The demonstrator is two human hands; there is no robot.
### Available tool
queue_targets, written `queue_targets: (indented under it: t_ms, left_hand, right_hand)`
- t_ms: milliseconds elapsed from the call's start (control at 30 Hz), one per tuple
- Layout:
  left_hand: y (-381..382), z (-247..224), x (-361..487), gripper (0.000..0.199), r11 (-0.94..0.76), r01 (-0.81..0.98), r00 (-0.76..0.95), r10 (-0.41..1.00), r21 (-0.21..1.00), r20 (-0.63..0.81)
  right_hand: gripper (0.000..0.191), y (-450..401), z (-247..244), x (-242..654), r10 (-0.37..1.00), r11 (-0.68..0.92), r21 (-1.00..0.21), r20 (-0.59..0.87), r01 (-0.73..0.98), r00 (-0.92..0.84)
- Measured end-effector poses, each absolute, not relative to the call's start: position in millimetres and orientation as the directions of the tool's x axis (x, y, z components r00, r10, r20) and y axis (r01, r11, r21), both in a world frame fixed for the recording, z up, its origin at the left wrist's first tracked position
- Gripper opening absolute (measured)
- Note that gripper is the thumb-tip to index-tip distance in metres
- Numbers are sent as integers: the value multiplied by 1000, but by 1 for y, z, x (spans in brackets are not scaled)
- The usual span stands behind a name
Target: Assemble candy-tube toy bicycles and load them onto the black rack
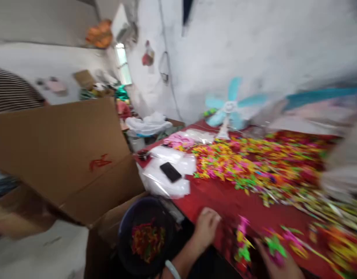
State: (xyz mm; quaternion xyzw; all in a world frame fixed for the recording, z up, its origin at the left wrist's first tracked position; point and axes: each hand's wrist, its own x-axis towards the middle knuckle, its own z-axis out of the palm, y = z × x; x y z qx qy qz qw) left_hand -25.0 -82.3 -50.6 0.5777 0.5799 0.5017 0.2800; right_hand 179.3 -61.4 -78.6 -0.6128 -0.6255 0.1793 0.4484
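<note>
My left hand (206,226), a pale bracelet (172,269) on its wrist, is at the front edge of the red-covered table (221,201). Its fingers are curled, and anything under them is hidden. At the lower right, my right hand (283,267) is blurred, its thumb and fingers around small green and pink plastic pieces (275,248). Between the hands, a cluster of pink, yellow and green pieces (242,240) is at the table edge. Left of my left arm, a dark round basin (124,240) holds more red, orange and green pieces (147,240).
A large heap of colourful pieces (239,162) covers the table's back and right. A blue-bladed fan (230,106) stands behind it. A black phone (170,172) lies on white plastic bags (157,186). An open cardboard box (64,147) is at left, with a person's striped sleeve (14,89) beyond it.
</note>
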Motion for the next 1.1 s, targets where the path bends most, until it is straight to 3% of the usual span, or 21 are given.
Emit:
queue_targets:
  t_ms: [100, 333, 533, 667, 767, 867, 967, 1100]
  left_hand:
    - [-72, -50, -28, 36, -164, 349, -165, 958, 923, 233]
    - [-47, -33, -16, 34, -135, 273, -210, 958, 953, 196]
    - [-32, 3, 15, 31, -168, 113, 46, 985, 979, 163]
    - [-31, 0, 24, 30, -127, 128, 133, 985, 984, 110]
    - [-33, -6, 24, 34, -65, 115, 178, 983, 991, 44]
    - [-35, -9, 25, 34, -28, 116, 131, 991, 993, 12]
    - [-37, -9, 26, 32, -18, 165, 76, 997, 986, 6]
    - [-39, -7, 29, 32, -60, 225, 46, 998, 973, 51]
  right_hand:
    - [55, -67, -80, 183, 941, 138, -855, 270, 500, 202]
    - [29, -65, -58, 166, 936, 199, -862, 309, 467, 171]
    - [27, -66, -51, 171, 946, 173, -875, 275, 453, 170]
    - [35, -72, -42, 170, 958, 76, -965, 140, 249, 249]
    - [30, -76, -39, 162, 964, 52, -982, 97, 182, 246]
    - [20, -76, -39, 150, 984, 12, -977, 49, 212, 172]
    - [13, -76, -37, 142, 985, 68, -937, 119, 342, 129]
    - [27, -79, -28, 135, 991, 77, -813, 124, 577, 42]
